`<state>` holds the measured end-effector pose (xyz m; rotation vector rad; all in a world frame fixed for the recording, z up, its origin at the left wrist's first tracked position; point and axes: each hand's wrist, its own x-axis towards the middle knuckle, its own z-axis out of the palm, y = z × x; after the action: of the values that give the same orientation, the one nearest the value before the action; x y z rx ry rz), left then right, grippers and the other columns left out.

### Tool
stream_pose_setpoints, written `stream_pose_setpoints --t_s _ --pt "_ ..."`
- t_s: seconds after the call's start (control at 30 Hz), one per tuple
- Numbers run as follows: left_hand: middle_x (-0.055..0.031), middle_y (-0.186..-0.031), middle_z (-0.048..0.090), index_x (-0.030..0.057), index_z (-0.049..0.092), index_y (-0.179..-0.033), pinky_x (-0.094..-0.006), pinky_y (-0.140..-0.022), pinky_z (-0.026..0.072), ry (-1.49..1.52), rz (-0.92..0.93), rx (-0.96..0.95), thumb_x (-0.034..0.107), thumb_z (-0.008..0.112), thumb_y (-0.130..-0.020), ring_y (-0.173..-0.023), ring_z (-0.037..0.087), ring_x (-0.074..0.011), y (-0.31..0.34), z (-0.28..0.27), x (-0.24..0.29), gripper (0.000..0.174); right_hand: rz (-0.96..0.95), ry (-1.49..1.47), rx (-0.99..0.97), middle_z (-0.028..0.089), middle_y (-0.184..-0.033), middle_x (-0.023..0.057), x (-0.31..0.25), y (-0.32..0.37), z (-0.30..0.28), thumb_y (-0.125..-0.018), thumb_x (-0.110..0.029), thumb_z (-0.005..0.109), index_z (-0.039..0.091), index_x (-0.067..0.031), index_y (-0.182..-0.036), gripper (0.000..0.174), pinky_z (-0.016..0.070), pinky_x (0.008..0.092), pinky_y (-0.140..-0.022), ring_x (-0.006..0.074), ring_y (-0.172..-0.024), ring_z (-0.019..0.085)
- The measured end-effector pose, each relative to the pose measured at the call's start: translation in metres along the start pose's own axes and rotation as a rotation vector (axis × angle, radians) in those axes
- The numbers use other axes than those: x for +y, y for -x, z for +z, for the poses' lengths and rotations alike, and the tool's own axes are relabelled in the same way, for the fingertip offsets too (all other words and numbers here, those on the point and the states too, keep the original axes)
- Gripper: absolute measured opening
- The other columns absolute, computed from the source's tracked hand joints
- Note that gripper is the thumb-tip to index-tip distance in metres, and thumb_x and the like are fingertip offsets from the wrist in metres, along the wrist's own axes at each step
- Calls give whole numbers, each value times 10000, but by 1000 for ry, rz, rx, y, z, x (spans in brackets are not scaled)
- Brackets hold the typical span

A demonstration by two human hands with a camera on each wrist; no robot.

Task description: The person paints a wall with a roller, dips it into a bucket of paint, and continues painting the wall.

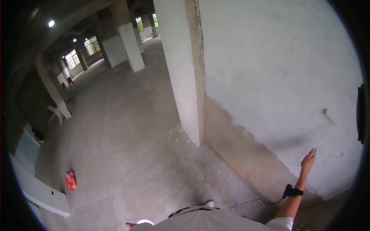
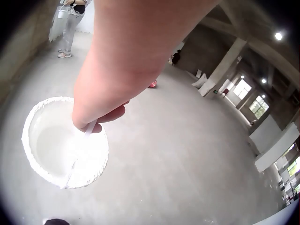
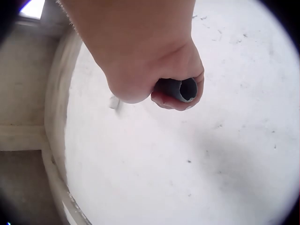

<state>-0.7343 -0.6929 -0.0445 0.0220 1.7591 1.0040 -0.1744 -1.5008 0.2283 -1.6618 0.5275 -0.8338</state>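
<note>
The head view shows the right hand (image 1: pixel 308 161) with its fingers curled round the handle of a roller (image 1: pixel 325 111); the roller is at the white wall (image 1: pixel 269 57), toward the right edge of this wall, but I cannot tell whether it presses. The left hand (image 2: pixel 98 110) has its fingers bent round the thin handle (image 2: pixel 89 130) of a white bucket (image 2: pixel 26 140), which hangs below it over the floor (image 1: pixel 115 134); its rim is thick with white coating.

For good rolling, I think the pressure should be light and equal along the roller, with strokes that overlap a little; the bucket is better kept level, and the cable (image 1: pixel 269 201) away from the wet face.

The wall has small dark marks and a soft shadow; along its bottom edge lies a brown uncoated band (image 1: pixel 231 127), with an uneven border. The concrete floor carries white specks near the bottom corner of the white pillar (image 1: pixel 173 57); toward its left edge lies 1 red bag (image 1: pixel 70 180); farther are 2 chairs, windows (image 1: pixel 72 59) and lamps; the left wrist view shows 1 other person (image 2: pixel 72 28), standing.
</note>
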Motion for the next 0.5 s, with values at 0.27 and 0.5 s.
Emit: stream_pose_setpoints --t_s 0.27,0.5 --pt "32 -484 318 161 306 -588 -346 -649 344 122 -258 -188 640 564 -744 -509 324 -157 -45 -46 -34 566 37 265 -138 382 -538 -6 58 49 -79 -1024 -454 482 512 -66 -945 397 292 303 -361 106 -395 359" --pt "58 -493 297 201 304 -645 -295 -497 245 0 -268 -410 552 568 -775 -441 286 -115 -65 -54 -38 458 -583 546 -127 466 -570 35 -217 -49 -126 -1022 -296 547 551 -10 -1104 298 340 304 -452 112 -478 415"
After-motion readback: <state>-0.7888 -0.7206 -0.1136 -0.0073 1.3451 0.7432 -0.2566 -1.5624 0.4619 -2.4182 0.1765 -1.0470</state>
